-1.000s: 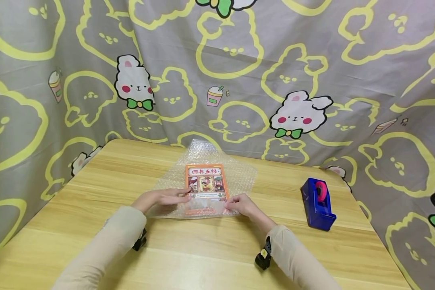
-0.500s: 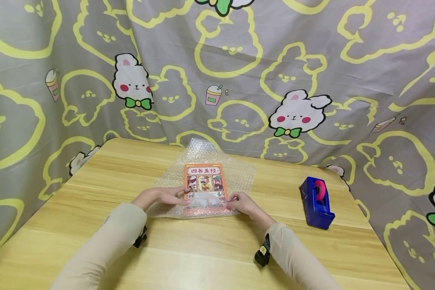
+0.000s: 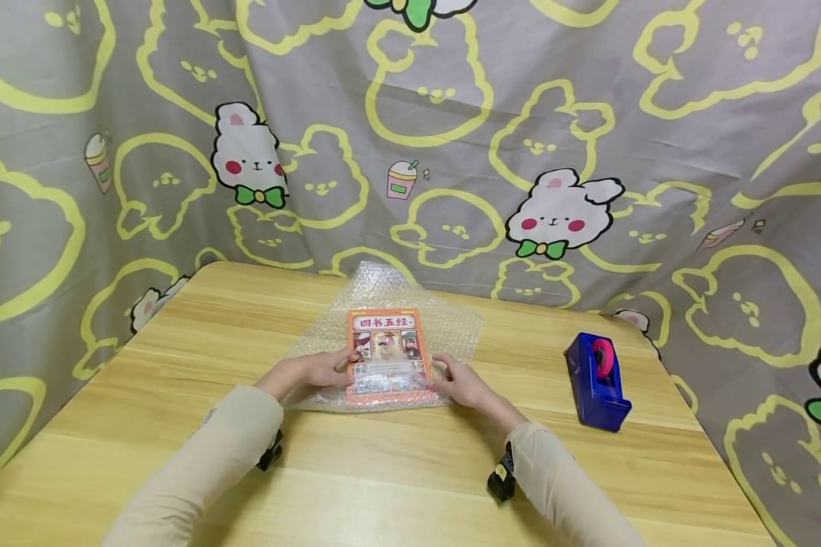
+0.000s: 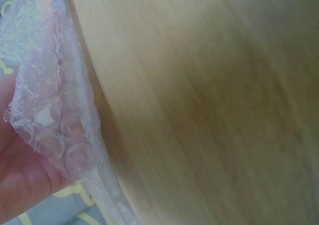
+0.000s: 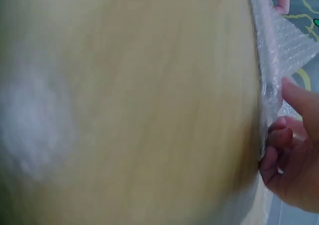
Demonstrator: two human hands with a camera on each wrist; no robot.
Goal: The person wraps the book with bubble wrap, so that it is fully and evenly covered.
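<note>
Head view: orange rectangular book (image 3: 385, 346), partly under clear bubble wrap (image 3: 451, 327), lies between left hand (image 3: 321, 369) and right hand (image 3: 465, 383), thumbs spread from fingers.

The bubble wrap (image 3: 454, 328) is clear, bumpy, shiny plastic, the book cover (image 3: 383, 323) glossy paper, the table (image 3: 397, 471) smooth wood-grain with a soft sheen, the tape dispenser (image 3: 591, 395) glossy plastic, the backdrop (image 3: 451, 68) creased cloth, the 2 sleeves (image 3: 208, 448) matt fabric.
</note>
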